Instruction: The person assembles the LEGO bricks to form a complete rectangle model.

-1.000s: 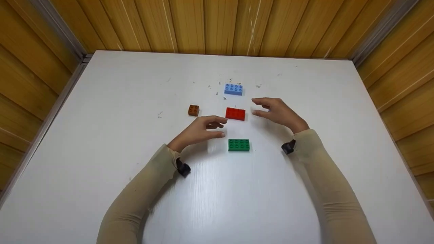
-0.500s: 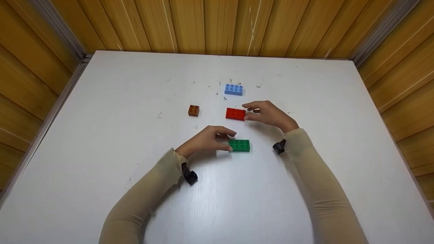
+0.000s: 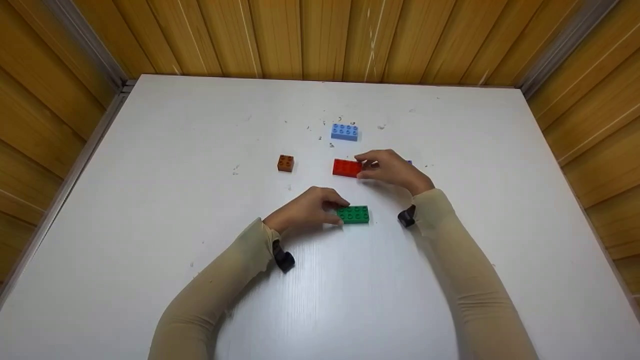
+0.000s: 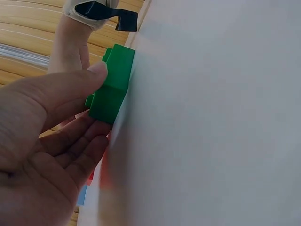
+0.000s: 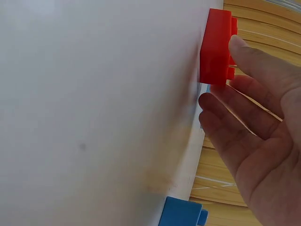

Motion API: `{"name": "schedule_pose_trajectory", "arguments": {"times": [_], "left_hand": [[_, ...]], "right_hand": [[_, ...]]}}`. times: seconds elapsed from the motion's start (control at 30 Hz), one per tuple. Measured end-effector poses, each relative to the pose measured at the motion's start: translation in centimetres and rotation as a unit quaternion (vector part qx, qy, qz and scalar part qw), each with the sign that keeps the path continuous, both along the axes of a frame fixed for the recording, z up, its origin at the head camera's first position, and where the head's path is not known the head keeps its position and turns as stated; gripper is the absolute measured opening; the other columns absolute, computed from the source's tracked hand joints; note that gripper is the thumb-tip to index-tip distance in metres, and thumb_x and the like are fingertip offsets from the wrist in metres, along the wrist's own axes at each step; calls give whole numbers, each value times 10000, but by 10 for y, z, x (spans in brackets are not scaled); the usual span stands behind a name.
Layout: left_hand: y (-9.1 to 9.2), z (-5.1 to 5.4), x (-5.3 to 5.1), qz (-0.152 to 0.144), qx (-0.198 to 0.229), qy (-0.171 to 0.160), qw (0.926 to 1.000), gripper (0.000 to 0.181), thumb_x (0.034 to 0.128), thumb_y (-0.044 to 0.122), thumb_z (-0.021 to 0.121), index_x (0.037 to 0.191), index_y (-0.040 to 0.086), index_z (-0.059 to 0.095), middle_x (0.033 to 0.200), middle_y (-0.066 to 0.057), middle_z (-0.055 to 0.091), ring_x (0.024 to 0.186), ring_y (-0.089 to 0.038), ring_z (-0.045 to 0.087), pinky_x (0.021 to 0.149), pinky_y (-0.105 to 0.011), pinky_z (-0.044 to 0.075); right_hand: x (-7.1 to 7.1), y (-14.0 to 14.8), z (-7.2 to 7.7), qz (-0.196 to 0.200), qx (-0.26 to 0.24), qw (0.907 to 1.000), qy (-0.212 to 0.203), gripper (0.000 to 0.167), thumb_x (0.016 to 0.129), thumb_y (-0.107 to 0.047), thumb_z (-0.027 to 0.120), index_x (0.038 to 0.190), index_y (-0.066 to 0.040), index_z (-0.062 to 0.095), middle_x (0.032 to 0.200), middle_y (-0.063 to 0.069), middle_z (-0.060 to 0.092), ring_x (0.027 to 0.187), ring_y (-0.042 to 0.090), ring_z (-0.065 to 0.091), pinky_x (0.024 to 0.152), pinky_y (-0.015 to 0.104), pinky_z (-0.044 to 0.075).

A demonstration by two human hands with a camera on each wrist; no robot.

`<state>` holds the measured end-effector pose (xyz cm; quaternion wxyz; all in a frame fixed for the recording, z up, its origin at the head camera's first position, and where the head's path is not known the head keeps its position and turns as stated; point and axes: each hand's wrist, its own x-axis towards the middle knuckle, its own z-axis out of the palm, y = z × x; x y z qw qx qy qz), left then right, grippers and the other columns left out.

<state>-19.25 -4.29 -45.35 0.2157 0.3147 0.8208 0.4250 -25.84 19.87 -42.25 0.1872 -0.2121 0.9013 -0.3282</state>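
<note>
The left hand point(image 3: 306, 210) pinches the left end of a green brick point(image 3: 354, 214) on the white table; in the left wrist view the thumb lies against the green brick point(image 4: 113, 84) and the other fingers curl behind it. Farther back, the right hand point(image 3: 391, 169) has its thumb and forefinger at the right end of a red brick point(image 3: 345, 168). From the right wrist view, the thumb touches the red brick point(image 5: 216, 47), with fingertips around its near end. Both bricks lie studs up.
A light blue brick point(image 3: 344, 132) lies behind the red one, and a small brown brick point(image 3: 285, 163) to the left. A blue brick point(image 5: 181, 213), mostly hidden behind the right hand in the head view, lies nearby. Wooden panels point(image 3: 320, 40) border the table.
The left hand has moved toward the viewer and right, onto the green brick. The right hand has moved left and closed around the red brick's end. The bricks have barely moved.
</note>
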Motion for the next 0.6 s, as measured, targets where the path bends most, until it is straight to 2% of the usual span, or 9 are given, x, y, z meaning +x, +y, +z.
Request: {"name": "schedule_pose_trajectory", "arguments": {"times": [0.3,0.6], "left_hand": [[0,2,0,26,-78,87,9999,394,814,158,769,1194,97,687,1139,-16,685,1032,-136,592,956,-298,467],[1,4,0,13,-236,93,9997,388,816,137,763,1193,86,686,1149,-37,683,1038,-151,593,961,-303,473]], "right_hand": [[-2,-6,-2,-71,153,9998,110,496,879,-192,704,1334,-50,567,1312,140,598,1168,274,556,1051,433,425],[-2,-8,-2,-253,248,9994,-22,454,874,-167,708,1302,-65,597,1294,121,603,1172,264,545,1063,422,416]]}}
